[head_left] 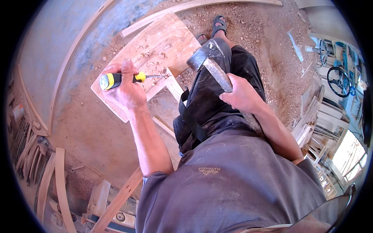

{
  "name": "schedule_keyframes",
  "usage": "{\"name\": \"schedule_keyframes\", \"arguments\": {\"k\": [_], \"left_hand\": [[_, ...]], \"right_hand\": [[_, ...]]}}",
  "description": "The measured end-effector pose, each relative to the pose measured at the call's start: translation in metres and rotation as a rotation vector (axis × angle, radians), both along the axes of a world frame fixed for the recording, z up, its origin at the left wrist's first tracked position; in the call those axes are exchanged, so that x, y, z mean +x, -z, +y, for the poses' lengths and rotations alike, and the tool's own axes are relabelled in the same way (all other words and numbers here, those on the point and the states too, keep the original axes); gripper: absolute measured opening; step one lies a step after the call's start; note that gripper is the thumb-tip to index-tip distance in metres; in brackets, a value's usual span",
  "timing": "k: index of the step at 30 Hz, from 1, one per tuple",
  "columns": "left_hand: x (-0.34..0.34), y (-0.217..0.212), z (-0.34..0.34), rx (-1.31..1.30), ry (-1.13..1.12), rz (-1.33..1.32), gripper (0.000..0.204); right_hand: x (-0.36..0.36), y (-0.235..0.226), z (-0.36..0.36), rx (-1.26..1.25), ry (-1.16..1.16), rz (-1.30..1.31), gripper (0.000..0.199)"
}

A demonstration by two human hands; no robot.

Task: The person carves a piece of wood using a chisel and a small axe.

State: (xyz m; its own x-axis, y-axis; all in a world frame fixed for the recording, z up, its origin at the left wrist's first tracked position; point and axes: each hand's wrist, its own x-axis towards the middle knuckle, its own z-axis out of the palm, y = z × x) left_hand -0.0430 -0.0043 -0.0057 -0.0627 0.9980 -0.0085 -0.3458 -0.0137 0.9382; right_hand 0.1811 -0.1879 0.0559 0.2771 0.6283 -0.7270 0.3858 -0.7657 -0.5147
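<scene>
Your left hand has its fingers closed around the yellow-and-black handle of a chisel, left of centre in the frame. The handle lies nearly level, with its butt end pointing to the left edge. The thin metal blade points right, and its tip rests on the wooden board.

Your right hand has its fingers closed around the handle of a hatchet, just right of centre. The grip sits well up the handle, near the head. The grey metal head is in the upper centre of the frame, raised above your dark trouser leg and apart from the chisel.

The wooden board lies flat in the upper-centre-left of the frame. Its surface carries loose wood chips clustered above the chisel blade. A narrower strip of wood sits at the board's lower right corner, just beside the blade tip.

Below the board is the dusty floor, scattered with small chips. A curved wooden strip runs across the top of the frame. Your sandalled foot shows at top centre. More curved wooden pieces lie at the lower left.
</scene>
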Motion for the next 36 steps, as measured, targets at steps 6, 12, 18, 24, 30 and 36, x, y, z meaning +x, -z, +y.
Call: {"name": "schedule_keyframes", "arguments": {"k": [6,12,18,24,30,36], "left_hand": [[0.0,-0.002,-0.009,-0.013,-0.04,0.021,0.02],[0.005,-0.007,-0.015,-0.018,-0.049,0.046,0.021],[0.01,-0.014,-0.022,-0.022,-0.04,0.183,0.019],[0.008,-0.013,-0.022,-0.079,-0.14,0.107,0.018],[0.007,-0.01,-0.028,-0.046,-0.094,0.183,0.016],[0.002,-0.011,-0.032,-0.058,0.191,0.021,0.018]], "right_hand": [[-0.002,0.003,-0.003,0.057,-0.065,-0.031,0.039],[-0.001,0.001,-0.006,0.081,-0.073,-0.048,0.041],[-0.003,-0.004,-0.01,0.123,-0.066,-0.057,0.04],[-0.002,-0.007,-0.015,0.101,-0.059,-0.061,0.042],[-0.006,-0.012,-0.017,0.14,-0.061,-0.076,0.039],[-0.006,-0.016,-0.02,0.128,-0.073,-0.073,0.043]]}}
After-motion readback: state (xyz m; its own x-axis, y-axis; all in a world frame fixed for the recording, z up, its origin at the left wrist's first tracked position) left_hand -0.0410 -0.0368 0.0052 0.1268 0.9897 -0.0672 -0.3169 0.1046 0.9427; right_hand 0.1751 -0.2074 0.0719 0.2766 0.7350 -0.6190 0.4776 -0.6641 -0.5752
